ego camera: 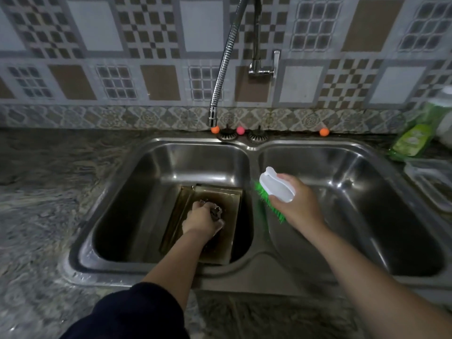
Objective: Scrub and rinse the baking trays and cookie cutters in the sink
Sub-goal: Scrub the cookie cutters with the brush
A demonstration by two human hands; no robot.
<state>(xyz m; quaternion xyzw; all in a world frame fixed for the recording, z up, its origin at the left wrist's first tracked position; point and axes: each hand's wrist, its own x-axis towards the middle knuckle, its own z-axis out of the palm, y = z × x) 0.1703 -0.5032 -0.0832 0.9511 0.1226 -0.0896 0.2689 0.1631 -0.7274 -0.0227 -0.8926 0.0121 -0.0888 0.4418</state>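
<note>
Left hand (204, 217) grips cookie cutters (216, 212) over the sink's (156, 145) tray (230, 204); right hand (297, 203) holds brush (276, 187) ready for scrubbing.

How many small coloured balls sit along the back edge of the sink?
3: an orange ball under the faucet spout, a pink ball just right of it, and another orange ball behind the right basin. None looks hidden.

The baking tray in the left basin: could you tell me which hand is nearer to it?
Left. The left hand is down over the baking tray, gripping a cookie cutter; the right hand holds the scrub brush above the sink divider.
</note>
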